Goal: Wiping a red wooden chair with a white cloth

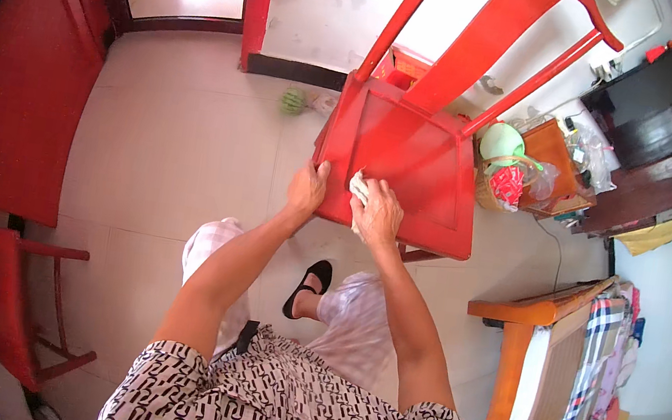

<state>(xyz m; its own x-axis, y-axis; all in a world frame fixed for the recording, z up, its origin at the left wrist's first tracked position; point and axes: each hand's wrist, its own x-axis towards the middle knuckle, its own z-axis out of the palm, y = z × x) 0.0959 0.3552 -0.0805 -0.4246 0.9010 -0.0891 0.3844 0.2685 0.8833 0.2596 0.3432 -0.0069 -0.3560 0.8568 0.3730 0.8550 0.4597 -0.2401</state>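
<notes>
A red wooden chair [413, 148] stands in front of me, its tall back turned toward the far wall. On the front left part of its seat, my right hand [379, 212] is closed over a white cloth [359, 187], pressing it against the wood. The cloth is bunched and partly hidden under the fingers. My left hand [306, 189] grips the left edge of the seat, with the thumb on top and the other fingers mostly hidden along the side.
A second red chair [5, 301] is at the lower left, below a red door [19, 80]. A watermelon [292, 101] lies on the floor near the wall. Right of the chair are a basket [493, 193] and a dark television [644, 99]. A wooden bed or bench [514, 381] stands lower right.
</notes>
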